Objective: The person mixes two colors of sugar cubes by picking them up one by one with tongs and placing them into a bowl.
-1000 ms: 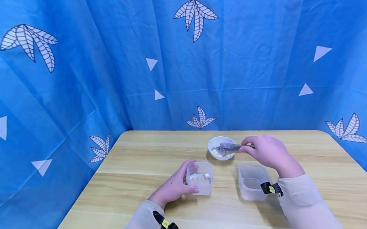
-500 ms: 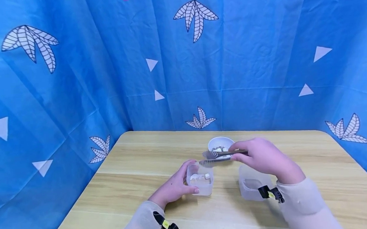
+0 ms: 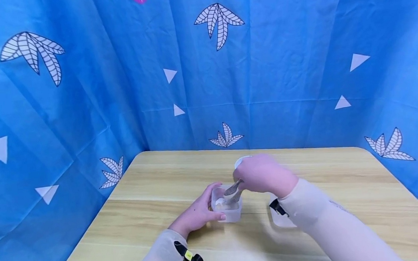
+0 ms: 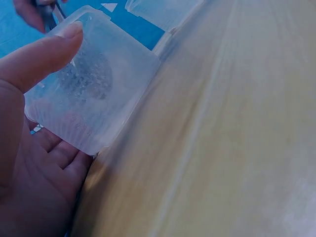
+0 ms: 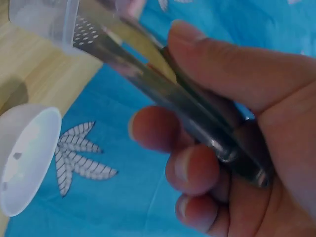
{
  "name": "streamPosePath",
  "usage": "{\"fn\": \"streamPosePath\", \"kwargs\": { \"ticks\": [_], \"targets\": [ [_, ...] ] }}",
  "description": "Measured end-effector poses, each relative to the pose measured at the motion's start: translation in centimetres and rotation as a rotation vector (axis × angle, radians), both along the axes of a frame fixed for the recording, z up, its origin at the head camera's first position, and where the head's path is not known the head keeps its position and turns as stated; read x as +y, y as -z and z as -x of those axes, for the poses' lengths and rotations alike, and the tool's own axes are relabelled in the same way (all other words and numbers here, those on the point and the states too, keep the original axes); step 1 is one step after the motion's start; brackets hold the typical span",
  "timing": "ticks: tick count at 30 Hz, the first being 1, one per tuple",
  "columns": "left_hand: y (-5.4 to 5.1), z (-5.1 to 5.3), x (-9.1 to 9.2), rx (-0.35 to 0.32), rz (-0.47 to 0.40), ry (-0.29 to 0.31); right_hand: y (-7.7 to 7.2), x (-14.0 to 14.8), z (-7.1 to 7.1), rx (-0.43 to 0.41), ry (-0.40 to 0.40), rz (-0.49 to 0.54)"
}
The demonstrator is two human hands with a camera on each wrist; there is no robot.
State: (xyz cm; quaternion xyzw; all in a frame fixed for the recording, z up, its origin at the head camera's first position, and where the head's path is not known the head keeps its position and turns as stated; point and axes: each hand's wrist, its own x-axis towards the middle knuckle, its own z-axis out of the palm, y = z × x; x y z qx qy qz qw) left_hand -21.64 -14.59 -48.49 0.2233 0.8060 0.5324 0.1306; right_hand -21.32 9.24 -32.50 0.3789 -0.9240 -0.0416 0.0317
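Observation:
My left hand [image 3: 198,213] holds a clear square plastic container [image 3: 230,216] by its left side, thumb on the near wall and fingers round the far side. White pieces [image 3: 219,201] lie inside it. My right hand [image 3: 263,175] grips perforated metal tongs [image 3: 233,188], whose heads reach down into this container. Through its cloudy wall the left wrist view shows the perforated tong head [image 4: 86,74]. In the right wrist view the fingers wrap the tongs' handle end. Whether anything sits between the tong heads is hidden.
Behind my right hand, a white bowl [image 3: 240,160] is mostly hidden; the right wrist view shows its inner wall [image 5: 37,148] with small dark spots. Right of the held container stands a second clear container [image 3: 282,220], partly under my right forearm. A blue patterned curtain [image 3: 281,82] backs the wooden table [image 3: 154,181].
My right hand has moved left and nearer, carrying the tongs from the white bowl into the container held by my left hand. The left hand has stayed in place.

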Motion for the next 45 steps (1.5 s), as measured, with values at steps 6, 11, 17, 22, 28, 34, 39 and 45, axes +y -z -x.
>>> {"fn": "streamPosePath", "kwargs": {
  "ticks": [6,11,17,22,28,34,39,45],
  "targets": [
    [-0.1,0.0,0.0,0.0,0.019,-0.02,0.3,-2.6,0.2,0.065,0.072,-0.234],
    [-0.1,0.1,-0.1,0.004,0.008,-0.011,0.5,-2.3,0.4,0.073,0.051,-0.23],
    [0.0,0.1,0.0,0.007,-0.006,0.005,0.3,0.7,0.3,0.035,-0.049,0.081],
    [0.1,0.0,0.2,0.001,-0.02,0.005,0.1,3.3,0.1,0.06,-0.056,0.289],
    [0.0,0.0,0.1,0.016,-0.002,-0.006,0.7,5.9,0.1,0.181,0.091,0.429],
    [0.0,0.1,0.2,0.011,-0.006,-0.005,2.1,8.4,0.8,0.178,0.325,0.47],
    [0.0,0.0,0.2,0.001,-0.023,-0.001,3.0,10.2,1.4,0.106,0.41,0.428],
    [0.1,0.3,0.1,-0.003,-0.02,0.003,3.3,11.2,1.7,0.054,0.438,0.395]
  ]
}}
